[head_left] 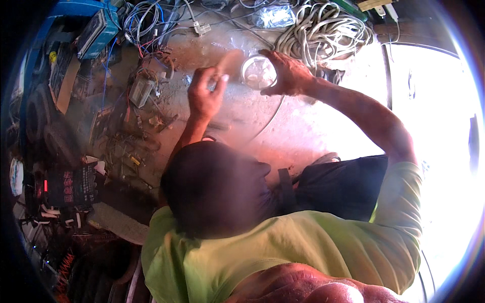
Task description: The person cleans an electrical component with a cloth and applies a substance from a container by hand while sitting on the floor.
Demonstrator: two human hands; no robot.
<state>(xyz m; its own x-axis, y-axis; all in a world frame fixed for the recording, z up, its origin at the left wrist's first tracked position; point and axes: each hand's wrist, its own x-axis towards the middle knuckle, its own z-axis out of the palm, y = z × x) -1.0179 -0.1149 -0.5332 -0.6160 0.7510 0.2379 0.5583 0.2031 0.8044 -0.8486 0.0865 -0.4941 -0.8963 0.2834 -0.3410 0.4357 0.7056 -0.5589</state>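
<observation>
My right hand (292, 73) wraps around the side of a small round container with a pale rim (244, 70). Its inside is bright and glassy, and what lies in it I cannot make out. To the left of it, my left hand (206, 93) is raised, its thumb up and some fingers curled. One finger or slim thing stretching from that hand toward the container is smeared by motion. Both hands are over the dusty floor (257, 113), beyond my dark-trousered legs (338, 187).
A coil of thick pale cable (328, 35) lies beyond my right hand, near a clear plastic packet (274, 16). Tangled wires (144, 22), a plug (201, 29) and a teal box (98, 35) are at the far left. Scattered tools (135, 159) litter the left floor.
</observation>
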